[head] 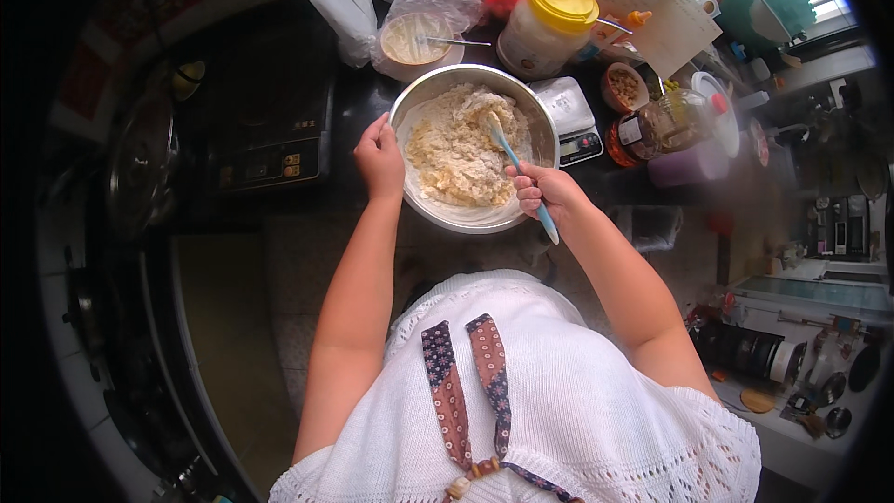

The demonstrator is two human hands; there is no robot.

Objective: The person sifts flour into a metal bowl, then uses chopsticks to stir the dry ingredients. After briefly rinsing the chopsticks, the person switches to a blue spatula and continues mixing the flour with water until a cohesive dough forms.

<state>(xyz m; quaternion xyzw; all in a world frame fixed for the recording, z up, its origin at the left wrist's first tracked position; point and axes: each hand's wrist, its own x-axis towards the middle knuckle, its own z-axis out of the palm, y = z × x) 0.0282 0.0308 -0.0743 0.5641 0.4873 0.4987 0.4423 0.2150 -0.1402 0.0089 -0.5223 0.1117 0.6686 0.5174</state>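
Note:
A wide stainless steel mixing bowl (547, 127) stands at the front of the dark counter before me. Shaggy, floury dough (454, 154) fills much of it, with dry flour clinging to the wall. My left hand (381, 159) grips the bowl's left rim, thumb on top. In my right hand (548, 190) is the handle of a blue spatula (511, 147), held over the right front rim. The spatula's head sits in a clump of dough at the upper right of the bowl and is partly covered by it.
Behind the bowl are a smaller bowl (398, 49) with a metal utensil and a yellow-lidded jar (534, 35). A digital kitchen scale (581, 147) touches close on the right, near an oil bottle (656, 129). An induction cooker (272, 161) lies left.

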